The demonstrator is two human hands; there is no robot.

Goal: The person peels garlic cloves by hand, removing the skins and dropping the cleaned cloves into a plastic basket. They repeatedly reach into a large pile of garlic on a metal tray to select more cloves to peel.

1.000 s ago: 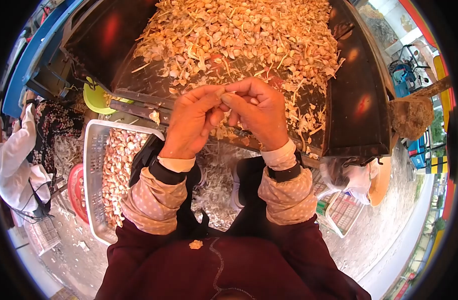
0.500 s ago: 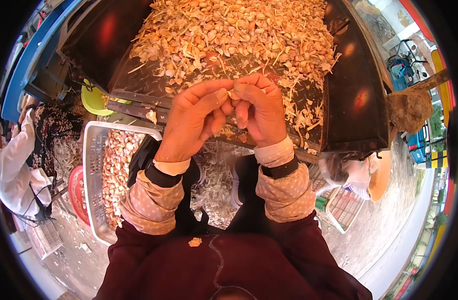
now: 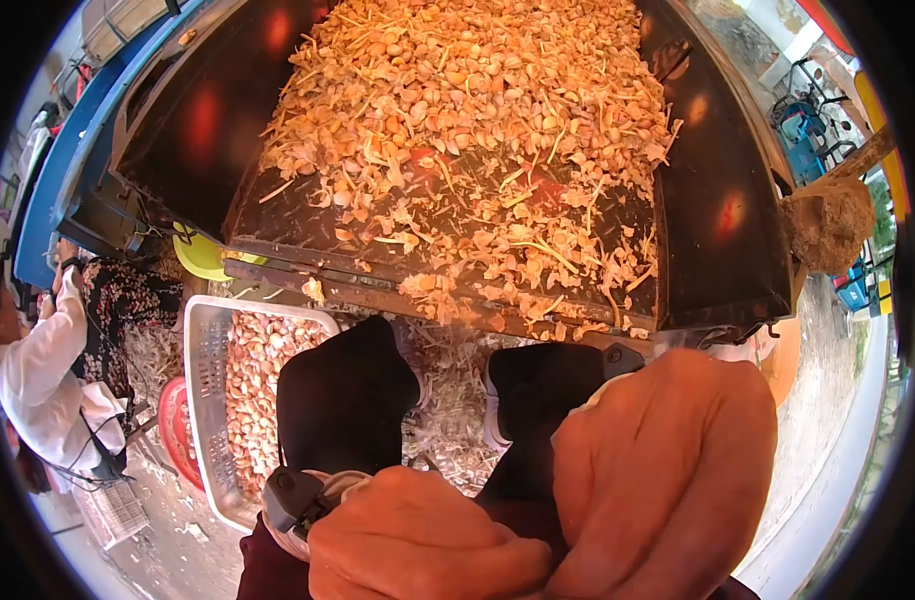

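Note:
Close to the camera at the bottom, my left hand (image 3: 427, 540) has its fingers curled, and its fingertips are out of sight. My right hand (image 3: 667, 470) is large beside it, also with curled fingers, seen from the back. The two hands touch or overlap near the lower edge; whatever they hold is hidden. Beyond them, garlic cloves (image 3: 477, 85) lie heaped with loose skins and stems on a dark, high-sided tray (image 3: 722, 220). Scattered skins (image 3: 447, 300) rest along its near edge.
A white plastic basket (image 3: 205, 400) of garlic cloves stands left of my knees. Farther left are a red basin (image 3: 177, 430), a light green bowl (image 3: 199, 255) and a seated person in a white top (image 3: 42, 370). A stone (image 3: 827, 225) is beside the tray's right side.
Both hands have moved from over the tray's near edge toward the camera and low in view. The small piece at their fingertips is no longer visible. The view has shifted slightly.

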